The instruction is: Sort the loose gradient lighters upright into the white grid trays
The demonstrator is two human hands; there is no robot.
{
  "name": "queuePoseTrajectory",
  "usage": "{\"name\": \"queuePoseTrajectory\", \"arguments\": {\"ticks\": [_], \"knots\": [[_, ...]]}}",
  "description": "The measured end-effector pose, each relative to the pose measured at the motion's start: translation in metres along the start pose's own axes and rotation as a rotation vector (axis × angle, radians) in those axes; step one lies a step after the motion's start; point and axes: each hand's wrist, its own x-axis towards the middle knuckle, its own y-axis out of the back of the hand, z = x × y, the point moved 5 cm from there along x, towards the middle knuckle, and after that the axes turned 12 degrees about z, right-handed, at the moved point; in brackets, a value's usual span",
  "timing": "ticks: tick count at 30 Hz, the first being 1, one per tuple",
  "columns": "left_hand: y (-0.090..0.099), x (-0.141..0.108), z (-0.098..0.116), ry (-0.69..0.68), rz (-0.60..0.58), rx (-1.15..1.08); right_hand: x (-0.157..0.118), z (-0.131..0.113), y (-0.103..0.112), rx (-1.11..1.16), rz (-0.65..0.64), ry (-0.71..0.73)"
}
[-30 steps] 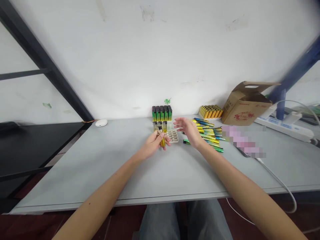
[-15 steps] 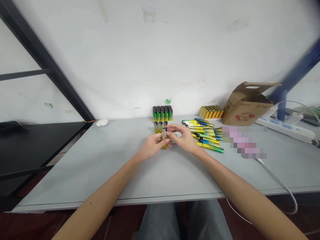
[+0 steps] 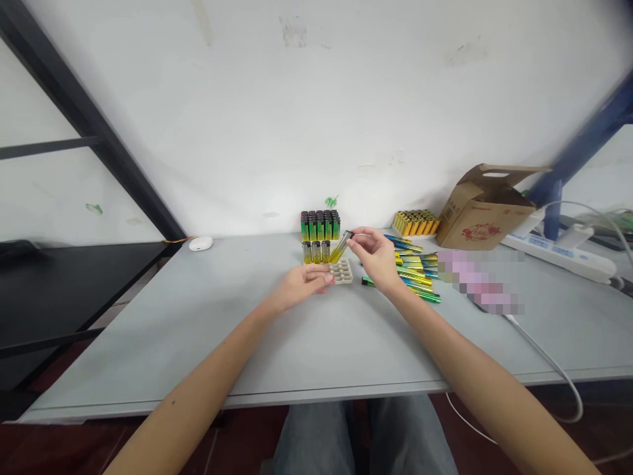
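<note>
On my feed the right hand [image 3: 376,260] has its grip clamped on a slim gold-and-yellow metallic lighter [image 3: 341,247], pinched between thumb and fingers and held tilted in the air above the tabletop, its dark top end angled up and to the right. The left hand [image 3: 299,287] is open, its fingers together and gently curved, and I see nothing in its grip. Its fingertips end just beside a beige moulded pulp tray with round hollows [image 3: 342,270], though I cannot tell whether they touch it. Three upright yellow-based lighters in a short row [image 3: 314,252] stand just behind the left hand, directly in front of a dense block of upright green-and-yellow lighters with black tops [image 3: 320,225]. To the right of the tray, a loose heap of shiny yellow, blue and green lighter bodies [image 3: 410,269] lies on the pale grey tabletop [image 3: 148,343]. Behind that heap stands a packed rank of yellow lighters [image 3: 415,223], next to an open brown cardboard box with a red print [image 3: 487,216]. A white rounded plastic object [image 3: 200,243] sits near the far left corner, and a white power strip [image 3: 558,258] lies beyond the right side
</note>
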Motion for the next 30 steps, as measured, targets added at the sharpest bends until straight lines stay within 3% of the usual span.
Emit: {"name": "queuePoseTrajectory", "arguments": {"ticks": [4,11,13,16,20,23,27,30], "knots": [[0.001,0.001,-0.001,0.018,0.026,0.01,0.005,0.008,0.008,-0.08,0.099,0.082],[0.002,0.003,0.002,-0.05,0.09,0.061,-0.002,0.017,-0.003,-0.239,-0.026,0.142],[0.007,0.002,0.004,-0.153,0.174,0.165,-0.003,0.016,-0.005,-0.283,-0.054,0.168],[0.01,-0.003,0.012,-0.421,0.279,0.408,-0.004,0.014,-0.007,-0.318,-0.059,0.215],[0.001,-0.01,0.012,-0.644,0.168,0.573,-0.003,0.015,-0.008,-0.343,-0.03,0.262],[-0.004,-0.011,0.007,-0.678,0.073,0.65,-0.001,0.016,-0.007,-0.371,-0.01,0.316],[-0.01,-0.014,0.001,-0.702,-0.045,0.923,0.003,0.018,-0.008,-0.437,-0.026,0.383],[-0.012,-0.015,0.001,-0.721,-0.084,1.022,0.003,0.018,-0.009,-0.501,-0.047,0.434]]}}
